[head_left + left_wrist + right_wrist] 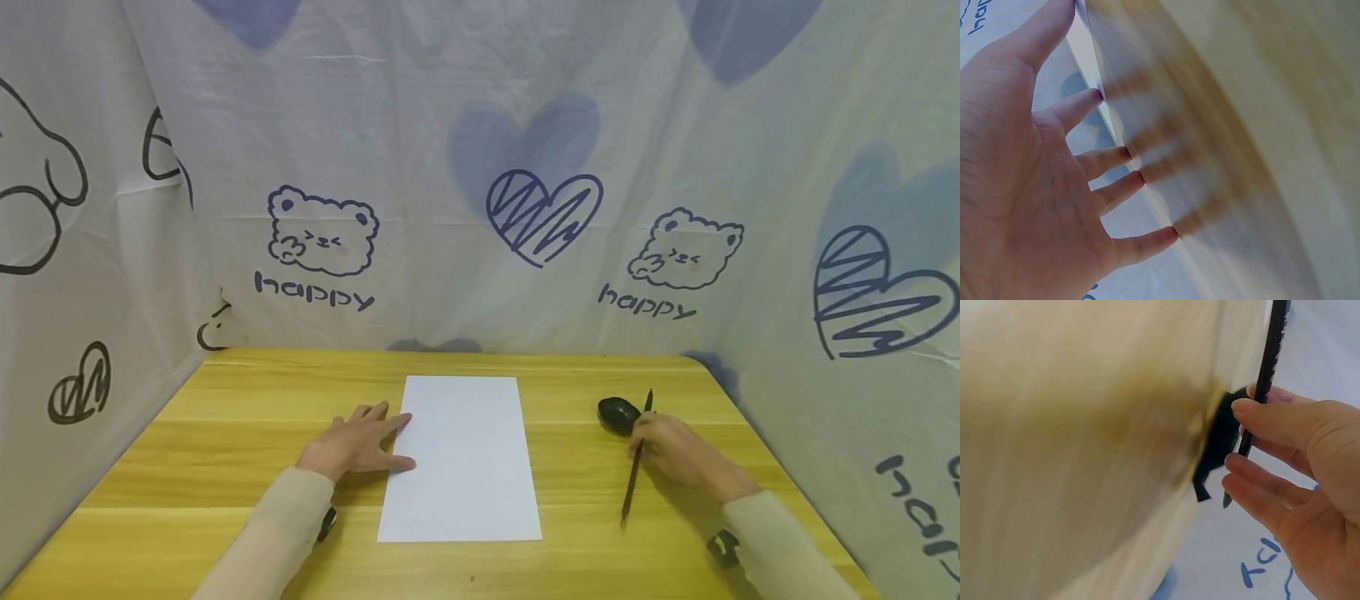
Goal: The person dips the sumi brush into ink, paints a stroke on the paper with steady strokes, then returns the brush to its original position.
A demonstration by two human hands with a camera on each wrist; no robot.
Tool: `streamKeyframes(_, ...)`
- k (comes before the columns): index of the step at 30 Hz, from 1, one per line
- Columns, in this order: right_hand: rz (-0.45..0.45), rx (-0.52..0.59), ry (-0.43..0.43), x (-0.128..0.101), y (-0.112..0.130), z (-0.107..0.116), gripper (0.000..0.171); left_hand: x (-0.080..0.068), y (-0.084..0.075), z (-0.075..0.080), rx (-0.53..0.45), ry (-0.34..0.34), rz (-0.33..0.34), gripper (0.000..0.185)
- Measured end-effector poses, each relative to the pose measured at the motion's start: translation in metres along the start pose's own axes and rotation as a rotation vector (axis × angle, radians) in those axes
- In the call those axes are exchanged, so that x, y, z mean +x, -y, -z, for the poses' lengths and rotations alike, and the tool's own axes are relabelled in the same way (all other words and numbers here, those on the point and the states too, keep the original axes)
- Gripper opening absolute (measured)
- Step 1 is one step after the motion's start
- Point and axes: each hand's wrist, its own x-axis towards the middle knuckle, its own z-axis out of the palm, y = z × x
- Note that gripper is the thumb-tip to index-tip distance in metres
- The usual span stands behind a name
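The paper (465, 462) is a plain white sheet lying flat on the wood-grain bench (187, 454), its long sides running away from the person. All positions below are given relative to the paper.

Left hand (356, 446): located at the left edge of the paper. The fingers are extended and spread. In the head view, the thumb and index finger reach over that edge, while the other fingers lie to the left of it. The left wrist view shows the fingertips against the bench surface.

Right hand (671, 443): located to the right of the paper, well apart from it. The fingers are bent and pinch a brush (632, 490) between thumb and fingertips. The brush is dark and slender, with pale markings along its shaft. It is held at a slant, one end toward the person and the other toward the cloth.

A rounded black object (617, 414) rests on the bench to the right of the paper, just beside the right hand; whether the fingers touch it cannot be determined.

Beyond the paper, past the far edge of the bench, hangs a pale cloth (431, 125) printed with hearts, bear heads and the word "happy".
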Motion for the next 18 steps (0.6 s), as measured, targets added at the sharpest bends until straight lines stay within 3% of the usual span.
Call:
streamKeyframes(8,0.04,-0.048,-0.163,0.008,0.003,0.016,0.032,0.0,0.001,0.0,0.003,-0.003,0.001,0.091)
streamKeyframes(18,0.069,-0.078,-0.299,0.021,0.005,0.024,0.034,0.0,0.0,0.001,0.006,0.0,0.007,0.091)
